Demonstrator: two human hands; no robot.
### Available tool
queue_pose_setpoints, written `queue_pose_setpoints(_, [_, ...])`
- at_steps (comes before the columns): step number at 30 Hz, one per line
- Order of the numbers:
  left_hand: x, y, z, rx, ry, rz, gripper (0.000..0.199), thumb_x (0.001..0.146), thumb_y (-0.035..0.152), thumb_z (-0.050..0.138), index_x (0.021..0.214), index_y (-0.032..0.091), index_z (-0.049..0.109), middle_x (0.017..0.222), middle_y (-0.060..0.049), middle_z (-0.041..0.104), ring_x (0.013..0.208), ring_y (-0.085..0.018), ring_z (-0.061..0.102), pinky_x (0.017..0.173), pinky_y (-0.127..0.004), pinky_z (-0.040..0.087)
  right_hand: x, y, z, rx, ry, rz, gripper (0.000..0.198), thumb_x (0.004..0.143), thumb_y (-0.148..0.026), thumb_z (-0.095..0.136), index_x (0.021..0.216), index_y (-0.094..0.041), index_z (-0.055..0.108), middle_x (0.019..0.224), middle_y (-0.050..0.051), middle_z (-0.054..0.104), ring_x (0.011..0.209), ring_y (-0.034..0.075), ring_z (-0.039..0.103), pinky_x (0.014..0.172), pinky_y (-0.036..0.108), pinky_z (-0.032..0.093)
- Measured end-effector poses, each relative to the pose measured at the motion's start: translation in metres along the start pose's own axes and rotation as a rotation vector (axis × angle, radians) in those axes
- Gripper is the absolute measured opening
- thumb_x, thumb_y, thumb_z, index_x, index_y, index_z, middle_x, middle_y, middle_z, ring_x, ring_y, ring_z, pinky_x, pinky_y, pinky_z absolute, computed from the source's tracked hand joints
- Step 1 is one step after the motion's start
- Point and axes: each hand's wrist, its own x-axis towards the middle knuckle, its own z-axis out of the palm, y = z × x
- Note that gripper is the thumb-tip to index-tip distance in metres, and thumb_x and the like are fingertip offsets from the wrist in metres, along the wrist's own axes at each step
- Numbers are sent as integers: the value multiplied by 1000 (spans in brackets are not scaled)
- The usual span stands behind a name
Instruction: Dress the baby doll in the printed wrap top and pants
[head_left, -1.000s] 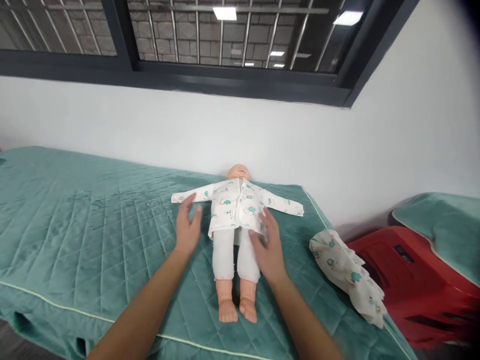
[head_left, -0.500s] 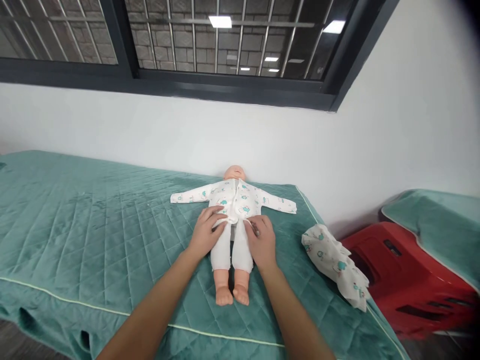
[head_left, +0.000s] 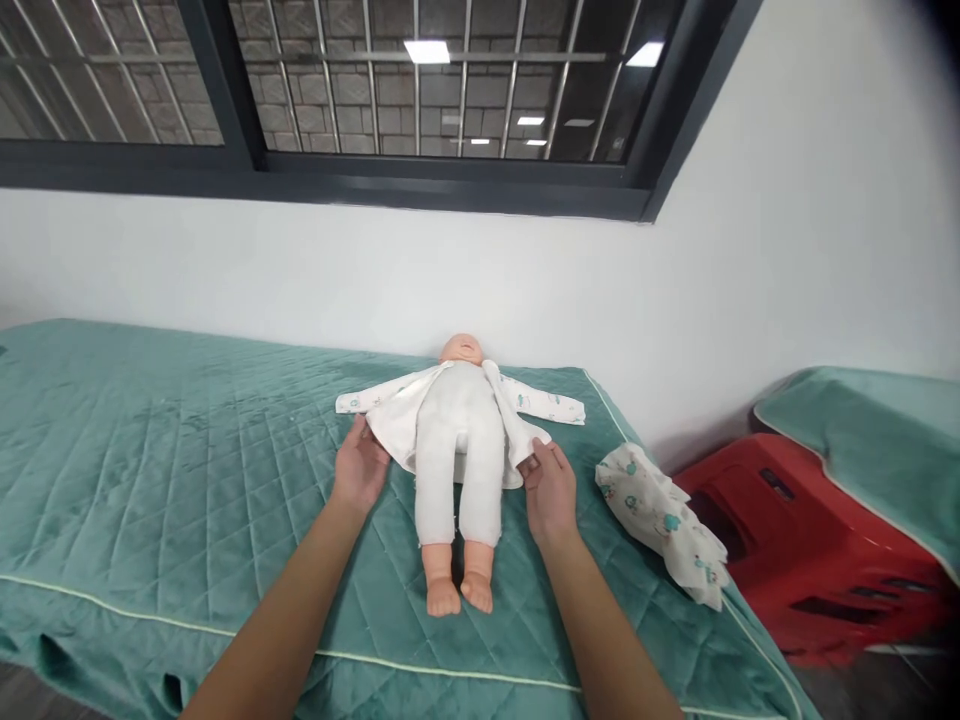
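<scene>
A baby doll (head_left: 459, 440) lies on its back, its head toward the wall and its bare feet toward me. Its printed white baby jacket (head_left: 401, 415) is spread wide at the front, showing the plain white cloth body. My left hand (head_left: 361, 468) pinches the edge of the front panel on the left, below that sleeve. On the other side, my right hand (head_left: 551, 490) grips the lower corner of the opposite panel. Both sleeves stretch outward on the bed.
A quilted green bedspread (head_left: 187, 480) covers the bed under the doll. To the right lies a crumpled printed white cloth (head_left: 660, 520) near the bed's edge. Beyond it stands a red plastic stool (head_left: 810, 540) partly under green fabric (head_left: 862, 430). A barred window (head_left: 442, 110) is above.
The jacket's front panels, which lay together over the doll's belly, are now folded out to both sides. My hands have moved apart with them. The view has shifted slightly.
</scene>
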Motion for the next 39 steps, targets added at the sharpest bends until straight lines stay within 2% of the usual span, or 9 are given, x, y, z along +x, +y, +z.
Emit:
queue_pose_setpoints(5, [-15,1,-14,227,145,207,22,82,35,68,94,19,60,84,-1,66,80,-13,65,77,-27,52,-28,-10,-20,-364,-148,-13,19,75,-36,75,79,-20,65,82,0,66,82,16,62,77,26,52])
queue_pose_setpoints(10, [-33,10,-28,590,310,385,24,76,19,73,97,22,61,89,2,61,77,-11,59,74,-23,47,-23,-80,-59,-886,-300,-217,40,71,-36,80,108,-27,70,115,3,68,104,22,60,93,36,48])
queue_pose_setpoints(14, [-52,26,-24,829,257,459,14,78,16,67,91,22,65,91,-1,63,88,-16,58,78,-25,45,19,-150,-105,-1251,-33,-351,38,56,-34,89,87,-22,72,87,3,68,80,20,59,76,32,45])
queue_pose_setpoints(19, [-63,53,1,933,72,441,11,81,18,63,90,21,68,93,-2,67,83,-17,59,75,-27,45,38,-183,-133,-1678,-158,48,38,53,-33,87,47,-22,52,46,-3,50,48,14,43,52,29,29])
queue_pose_setpoints(23, [-69,61,40,995,-158,431,7,83,24,62,87,20,66,90,-3,68,89,-19,61,82,-30,46,21,-179,-104,-1553,-290,29,22,63,-19,75,54,-20,56,49,-4,53,50,12,45,51,27,29])
queue_pose_setpoints(27, [-110,49,86,1042,-507,273,12,86,29,62,92,20,67,99,-5,70,94,-21,64,86,-35,49,-4,-178,-40,-961,-323,151,16,72,-24,71,65,-18,58,54,-4,52,50,10,45,46,22,33])
queue_pose_setpoints(31, [-166,26,121,880,-819,135,65,83,35,69,142,29,42,140,-9,53,119,-25,58,90,-36,53,-42,-177,34,-447,-358,216,9,79,-14,63,70,-14,60,69,3,61,64,15,59,59,27,52])
queue_pose_setpoints(34, [-180,18,136,913,-723,238,84,79,35,73,150,29,28,143,-11,49,124,-28,54,98,-40,50,-70,-174,72,-337,-453,168,4,83,-15,63,79,-14,62,77,4,64,75,15,63,69,27,55])
queue_pose_setpoints(39, [-156,52,148,631,-416,149,28,86,27,61,113,20,59,104,-5,67,95,-22,64,84,-35,52,-89,-177,86,-698,-796,-177,21,84,-28,69,103,-21,62,114,3,64,106,19,61,97,38,49])
